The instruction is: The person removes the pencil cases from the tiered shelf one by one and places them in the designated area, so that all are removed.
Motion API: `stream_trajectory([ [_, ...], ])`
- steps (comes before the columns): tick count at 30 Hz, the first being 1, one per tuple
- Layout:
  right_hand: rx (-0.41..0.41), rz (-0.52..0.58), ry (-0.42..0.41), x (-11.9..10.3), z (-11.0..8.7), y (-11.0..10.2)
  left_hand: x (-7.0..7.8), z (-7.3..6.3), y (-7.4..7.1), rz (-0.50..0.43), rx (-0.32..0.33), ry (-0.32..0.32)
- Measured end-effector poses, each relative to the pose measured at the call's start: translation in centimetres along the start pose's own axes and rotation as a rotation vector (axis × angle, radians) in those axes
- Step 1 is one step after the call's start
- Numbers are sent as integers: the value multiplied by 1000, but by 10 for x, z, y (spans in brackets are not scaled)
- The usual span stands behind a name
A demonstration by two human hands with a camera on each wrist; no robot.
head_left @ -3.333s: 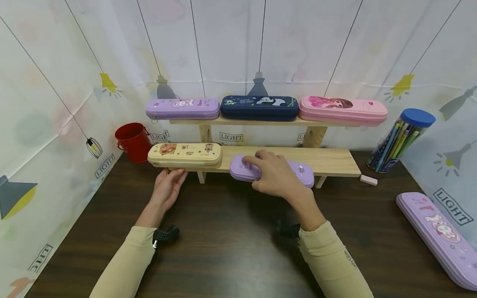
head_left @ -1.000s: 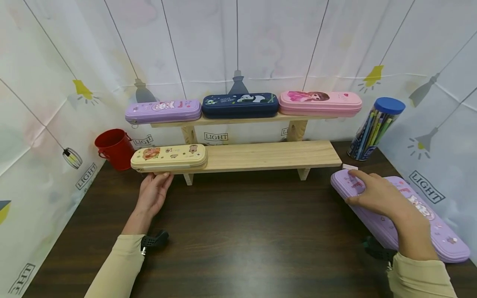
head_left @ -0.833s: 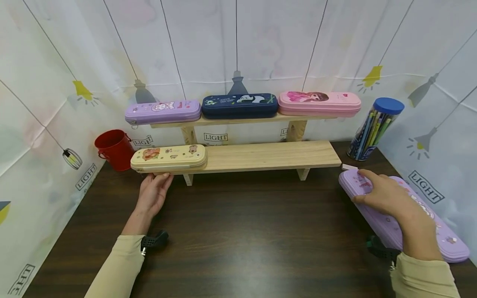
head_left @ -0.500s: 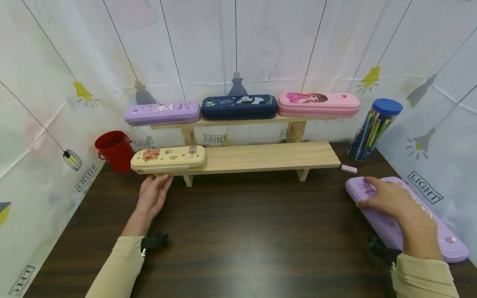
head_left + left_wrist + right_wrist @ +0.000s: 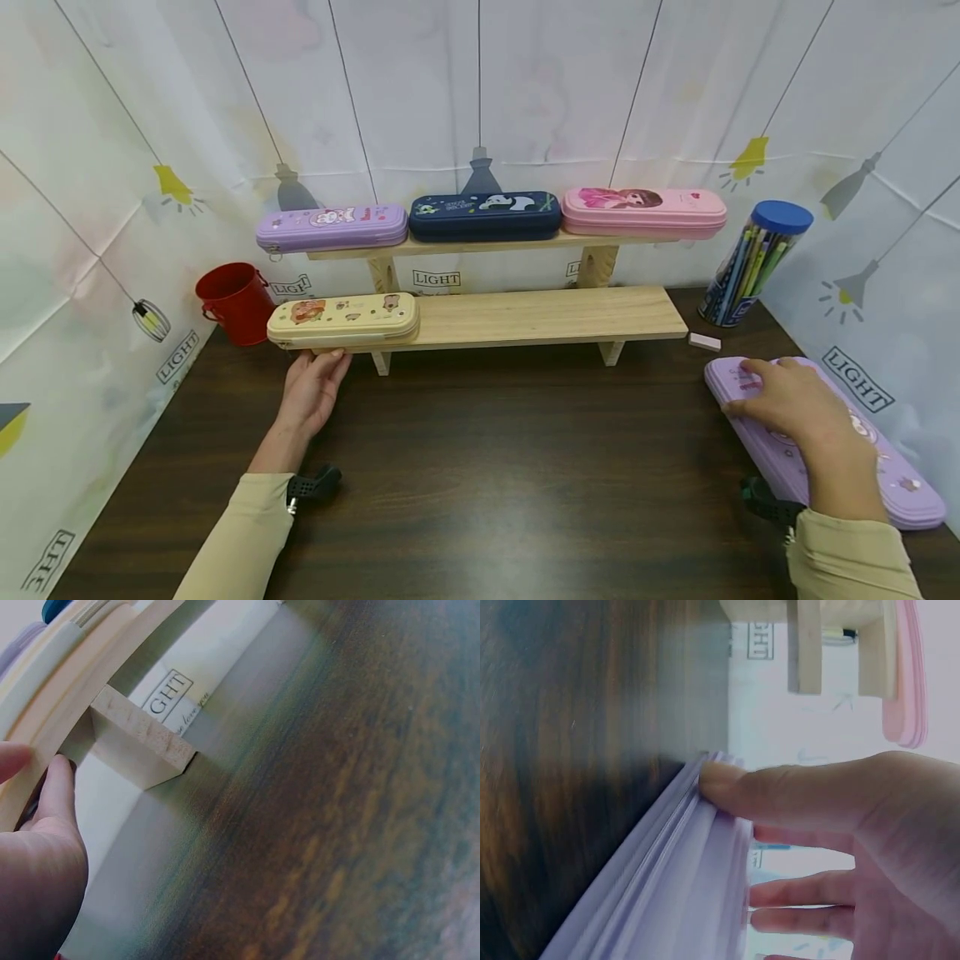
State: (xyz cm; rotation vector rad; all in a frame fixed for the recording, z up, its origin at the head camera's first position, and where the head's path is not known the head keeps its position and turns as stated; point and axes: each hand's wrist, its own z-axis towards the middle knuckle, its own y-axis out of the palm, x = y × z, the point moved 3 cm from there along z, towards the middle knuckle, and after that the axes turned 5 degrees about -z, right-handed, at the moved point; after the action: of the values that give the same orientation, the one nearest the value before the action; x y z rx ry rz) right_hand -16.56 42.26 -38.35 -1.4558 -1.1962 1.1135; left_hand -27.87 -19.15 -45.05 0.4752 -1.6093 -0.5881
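At the right my right hand (image 5: 802,404) grips a purple pencil case (image 5: 757,450), its thumb on the near side and its fingers over the far side. This case lies slanted on the dark table, against a second purple pencil case (image 5: 903,487) that it overlaps in the head view. My left hand (image 5: 311,396) holds the front edge of the wooden shelf's lower board (image 5: 547,315) at its left end, thumb and finger either side of the board in the left wrist view. Directly above that hand sits a cream pencil case (image 5: 345,321) with animal prints.
On the shelf's upper board (image 5: 480,247) stand a purple case (image 5: 333,229), a navy panda case (image 5: 483,217) and a pink case (image 5: 642,212). A red bucket (image 5: 238,304) is at the left. A blue-lidded pencil tub (image 5: 750,267) and a white eraser (image 5: 704,342) are at the right.
The right hand has carried a purple pencil case from the lower board to the table at the right, then slid it slightly toward the other purple case. The left hand stays on the shelf.
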Motion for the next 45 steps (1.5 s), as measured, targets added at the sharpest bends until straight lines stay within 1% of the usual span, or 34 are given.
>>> stream_trajectory([
  [5, 72, -11, -38, -13, 6, -1, 0, 0, -1, 0, 3, 0],
  [9, 113, -29, -84, -29, 12, -3, -1, 1, -3, -6, 4, 0],
  [14, 147, -23, -118, -54, 19, -8, -2, 3, -4, -12, 3, -2],
  [20, 280, 5, -207, -85, 27, -14, -3, 3, -4, 6, 10, 7],
  [22, 304, 16, -240, -94, 28, -16, -3, 4, -3, 13, 7, 11],
  [30, 324, 85, -376, -144, 40, -19, -1, 4, -2, 5, 14, 8],
  [35, 293, 119, -420, -176, 52, -16, 0, 4, -4, 1, 30, 1],
  [39, 284, 142, -460, -200, 62, -11, 0, 4, -5, -3, 37, 6],
  [45, 272, 172, -530, -228, 70, -6, 1, 4, -3, 8, 23, 15],
])
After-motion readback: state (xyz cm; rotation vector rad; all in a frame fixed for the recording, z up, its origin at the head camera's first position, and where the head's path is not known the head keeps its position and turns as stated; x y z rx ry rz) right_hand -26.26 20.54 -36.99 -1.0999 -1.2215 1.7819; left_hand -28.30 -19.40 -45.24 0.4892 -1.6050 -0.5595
